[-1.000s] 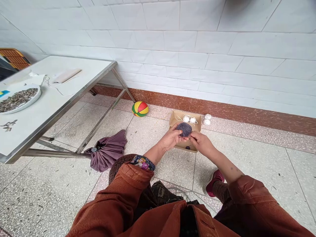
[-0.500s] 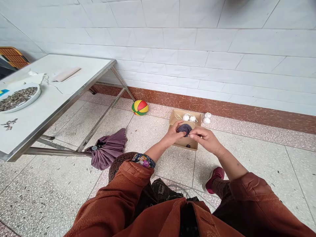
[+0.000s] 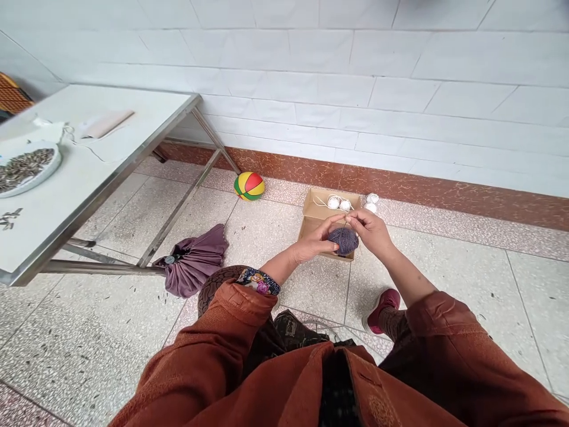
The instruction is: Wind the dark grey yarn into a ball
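A dark purple-grey ball of yarn [image 3: 343, 240] is held between both hands above a small open cardboard box [image 3: 313, 216] on the floor. My left hand [image 3: 316, 239] cups the ball from the left and below. My right hand [image 3: 371, 230] pinches a thin strand at the top right of the ball. Two small white yarn balls [image 3: 338, 204] lie at the far end of the box. Two more white balls [image 3: 371, 202] sit on the floor just right of it.
A metal-framed white table [image 3: 89, 178] stands at the left with a plate of sunflower seeds [image 3: 24, 168]. A folded purple umbrella [image 3: 192, 261] lies on the floor by it. A striped ball [image 3: 249, 185] rests near the wall. My pink shoe [image 3: 380, 305] is below the box.
The yarn ball has turned in my hands and sits a little lower and to the right. My right hand has risen to the top of the ball, drawing the strand over it.
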Demonstrator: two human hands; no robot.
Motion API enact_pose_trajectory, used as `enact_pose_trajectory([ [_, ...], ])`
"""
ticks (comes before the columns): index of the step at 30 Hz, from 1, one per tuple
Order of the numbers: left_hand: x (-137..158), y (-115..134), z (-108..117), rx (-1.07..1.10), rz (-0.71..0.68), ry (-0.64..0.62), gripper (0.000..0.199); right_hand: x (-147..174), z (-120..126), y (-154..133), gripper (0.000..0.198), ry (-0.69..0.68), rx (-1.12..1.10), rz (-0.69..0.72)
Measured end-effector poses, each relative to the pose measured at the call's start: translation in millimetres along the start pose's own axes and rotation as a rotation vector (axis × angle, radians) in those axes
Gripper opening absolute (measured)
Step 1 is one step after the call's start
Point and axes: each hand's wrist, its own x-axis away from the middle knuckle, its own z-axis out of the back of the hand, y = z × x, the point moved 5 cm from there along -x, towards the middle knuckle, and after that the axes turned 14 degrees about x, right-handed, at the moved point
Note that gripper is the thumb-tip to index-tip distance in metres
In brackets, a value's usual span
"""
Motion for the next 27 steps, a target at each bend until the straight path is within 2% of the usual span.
enact_pose_trajectory([
  [2, 2, 3, -1, 0.098, 0.014, 0.010, 0.078, 1, -7, 10, 0.023, -0.016, 0.017, -0.025],
  [5, 4, 6, 3, 0.224, 0.036, 0.100, 0.063, 4, -19, 16, 0.021, -0.068, 0.054, -0.021],
  [9, 2, 7, 15, 0.300, -0.028, 0.233, 0.056, 14, -33, 6, 0.018, -0.164, 0.096, 0.070],
  [13, 0, 5, 29, 0.237, -0.074, 0.348, 0.055, 24, -37, -16, 0.020, -0.311, 0.056, 0.168],
  [17, -1, 5, 38, 0.011, -0.088, 0.459, 0.053, 29, -26, -42, 0.026, -0.457, -0.081, 0.256],
  [19, -2, 3, 40, -0.116, -0.073, 0.478, 0.051, 26, -14, -48, 0.026, -0.434, -0.145, 0.235],
  [22, -4, -5, 37, -0.253, -0.035, 0.439, 0.056, 17, 5, -45, 0.027, -0.297, -0.193, 0.147],
  [25, -6, -14, 28, -0.287, 0.034, 0.310, 0.070, 7, 17, -29, 0.028, -0.130, -0.177, 0.047],
  [27, -6, -17, 18, -0.228, 0.079, 0.166, 0.081, 4, 20, -15, 0.026, -0.039, -0.125, -0.021],
])
